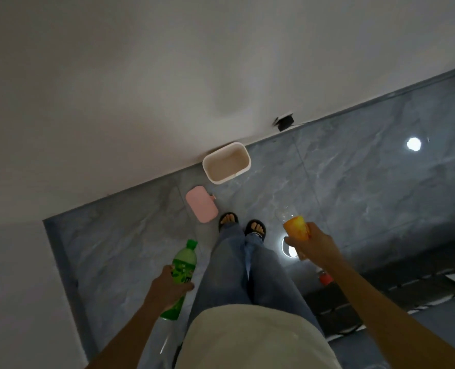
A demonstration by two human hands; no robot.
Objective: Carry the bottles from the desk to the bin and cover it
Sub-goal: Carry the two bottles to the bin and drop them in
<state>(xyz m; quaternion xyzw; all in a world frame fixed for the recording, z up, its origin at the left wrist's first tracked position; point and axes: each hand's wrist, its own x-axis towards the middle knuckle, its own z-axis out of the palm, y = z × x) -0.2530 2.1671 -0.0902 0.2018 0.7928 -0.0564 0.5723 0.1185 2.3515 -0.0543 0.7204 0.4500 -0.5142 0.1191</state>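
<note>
My left hand grips a green plastic bottle around its middle, cap pointing away from me. My right hand holds a clear bottle with an orange label, its neck pointing forward. A small white bin stands open against the wall ahead, and its inside looks empty. Its pink lid lies flat on the floor just left of my feet, apart from the bin.
I stand on a grey marble-tile floor facing a white wall. A black wall socket sits right of the bin. A dark patterned mat lies at the right, with a small red object near its edge.
</note>
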